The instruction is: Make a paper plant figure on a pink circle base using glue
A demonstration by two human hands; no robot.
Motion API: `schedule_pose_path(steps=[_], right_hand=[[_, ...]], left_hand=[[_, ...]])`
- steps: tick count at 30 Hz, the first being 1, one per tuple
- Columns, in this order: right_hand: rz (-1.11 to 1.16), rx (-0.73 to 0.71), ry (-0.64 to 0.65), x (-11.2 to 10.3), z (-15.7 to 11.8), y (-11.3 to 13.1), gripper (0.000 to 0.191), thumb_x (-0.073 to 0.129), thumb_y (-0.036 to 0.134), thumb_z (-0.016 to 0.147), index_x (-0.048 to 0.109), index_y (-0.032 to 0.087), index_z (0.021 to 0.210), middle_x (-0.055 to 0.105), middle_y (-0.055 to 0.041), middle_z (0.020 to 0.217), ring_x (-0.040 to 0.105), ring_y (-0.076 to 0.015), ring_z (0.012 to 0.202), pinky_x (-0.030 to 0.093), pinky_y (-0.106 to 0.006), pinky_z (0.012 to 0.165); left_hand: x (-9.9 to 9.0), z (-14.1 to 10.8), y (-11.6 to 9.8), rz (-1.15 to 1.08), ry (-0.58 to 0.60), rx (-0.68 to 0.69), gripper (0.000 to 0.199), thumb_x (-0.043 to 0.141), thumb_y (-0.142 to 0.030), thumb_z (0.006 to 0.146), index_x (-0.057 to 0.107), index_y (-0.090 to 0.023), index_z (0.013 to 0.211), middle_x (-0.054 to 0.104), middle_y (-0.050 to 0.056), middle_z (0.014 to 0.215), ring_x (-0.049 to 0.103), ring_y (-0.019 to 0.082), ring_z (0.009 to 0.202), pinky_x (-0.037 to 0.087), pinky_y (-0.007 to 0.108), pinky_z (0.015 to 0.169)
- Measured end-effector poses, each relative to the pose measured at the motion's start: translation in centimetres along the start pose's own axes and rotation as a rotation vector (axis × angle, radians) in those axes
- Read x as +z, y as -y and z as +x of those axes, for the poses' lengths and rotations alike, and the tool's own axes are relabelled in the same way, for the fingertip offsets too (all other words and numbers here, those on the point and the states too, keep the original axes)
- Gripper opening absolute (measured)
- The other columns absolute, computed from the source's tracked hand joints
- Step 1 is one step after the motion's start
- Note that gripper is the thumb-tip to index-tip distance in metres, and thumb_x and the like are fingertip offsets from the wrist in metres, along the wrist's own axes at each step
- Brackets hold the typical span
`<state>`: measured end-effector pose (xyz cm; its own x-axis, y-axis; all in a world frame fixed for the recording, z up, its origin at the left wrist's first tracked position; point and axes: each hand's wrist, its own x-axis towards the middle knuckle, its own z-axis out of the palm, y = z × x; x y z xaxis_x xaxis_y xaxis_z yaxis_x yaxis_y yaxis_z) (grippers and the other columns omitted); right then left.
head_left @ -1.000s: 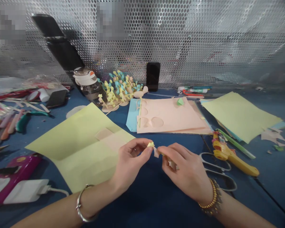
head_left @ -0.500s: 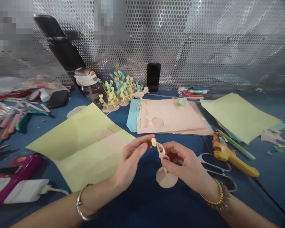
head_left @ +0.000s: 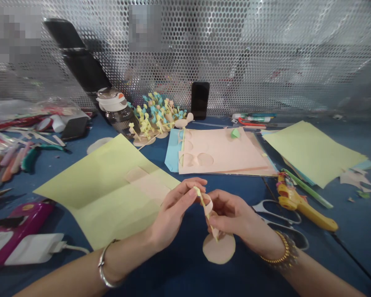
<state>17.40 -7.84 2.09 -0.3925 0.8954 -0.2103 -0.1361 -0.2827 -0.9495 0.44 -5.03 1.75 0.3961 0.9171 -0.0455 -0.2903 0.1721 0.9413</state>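
Observation:
A small paper figure [head_left: 208, 206] on a thin stem, with a curled pink strip and a yellow tip, rises from a round pink paper base [head_left: 219, 248]. My right hand [head_left: 235, 212] pinches its lower part between thumb and fingers. At the yellow tip, my left hand [head_left: 177, 206] has its thumb and fingertips closed on the figure. Left of my hands lies a large yellow-green sheet [head_left: 105, 194] with a pink piece [head_left: 145, 185] on it. Behind them are pink sheets [head_left: 222, 152] with cut-out circles.
Scissors [head_left: 284, 220] and a yellow glue gun [head_left: 306, 208] lie right of my right hand. Small paper figures [head_left: 157, 113] and a jar [head_left: 116, 109] stand at the back, near an upright phone [head_left: 200, 100]. A purple device [head_left: 27, 222] sits at left.
My left fingers have closed in on the yellow tip. The figure is tilted slightly more, and its round base has moved nearer to me and shows more fully.

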Motion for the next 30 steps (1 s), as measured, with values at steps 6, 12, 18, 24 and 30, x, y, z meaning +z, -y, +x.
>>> schedule_pose_path(steps=[6, 12, 18, 24, 30], right_hand=[[0.032, 0.008, 0.01, 0.11, 0.07, -0.08, 0.025, 0.07, 0.021, 0.074, 0.056, 0.017, 0.096, 0.063, 0.0024, 0.075, 0.06, -0.0094, 0.066, 0.048, -0.023, 0.06], [-0.03, -0.016, -0.074, 0.1, 0.18, -0.27, 0.021, 0.074, 0.024, 0.074, 0.056, 0.017, 0.083, 0.064, 0.001, 0.079, 0.061, -0.0104, 0.072, 0.049, -0.024, 0.066], [0.048, 0.005, -0.072, 0.08, 0.3, -0.39, 0.024, 0.075, 0.031, 0.073, 0.057, 0.018, 0.082, 0.065, 0.0008, 0.076, 0.062, -0.0109, 0.069, 0.05, -0.025, 0.064], [0.119, 0.025, -0.064, 0.11, 0.38, -0.81, 0.025, 0.076, 0.033, 0.073, 0.058, 0.017, 0.081, 0.066, -0.0006, 0.08, 0.064, -0.0114, 0.073, 0.051, -0.027, 0.071], [0.088, 0.007, -0.061, 0.29, 0.58, -0.79, 0.023, 0.075, 0.031, 0.074, 0.059, 0.018, 0.083, 0.065, -0.0009, 0.083, 0.063, -0.013, 0.08, 0.05, -0.03, 0.077]], left_hand=[[-0.08, 0.0, 0.1, 0.018, -0.017, 0.021, 0.017, 0.056, -0.03, 0.089, 0.068, -0.021, 0.081, 0.059, 0.005, 0.11, 0.055, 0.019, 0.104, 0.046, 0.027, 0.086], [-0.33, -0.04, 0.45, 0.1, -0.027, 0.071, 0.013, 0.059, -0.032, 0.087, 0.069, -0.023, 0.088, 0.058, 0.005, 0.112, 0.056, 0.02, 0.103, 0.048, 0.029, 0.083], [-0.47, 0.04, 0.65, 0.109, -0.081, 0.068, 0.025, 0.046, -0.038, 0.094, 0.067, -0.023, 0.098, 0.061, 0.006, 0.108, 0.057, 0.019, 0.092, 0.047, 0.034, 0.083], [-0.27, 0.3, 0.39, 0.173, -0.134, 0.101, 0.011, 0.061, -0.03, 0.085, 0.064, -0.02, 0.084, 0.061, 0.005, 0.103, 0.058, 0.017, 0.091, 0.048, 0.028, 0.079], [-0.11, 0.23, 0.17, 0.265, -0.161, 0.132, 0.009, 0.059, -0.027, 0.085, 0.064, -0.02, 0.081, 0.06, 0.005, 0.101, 0.058, 0.017, 0.092, 0.049, 0.028, 0.078]])
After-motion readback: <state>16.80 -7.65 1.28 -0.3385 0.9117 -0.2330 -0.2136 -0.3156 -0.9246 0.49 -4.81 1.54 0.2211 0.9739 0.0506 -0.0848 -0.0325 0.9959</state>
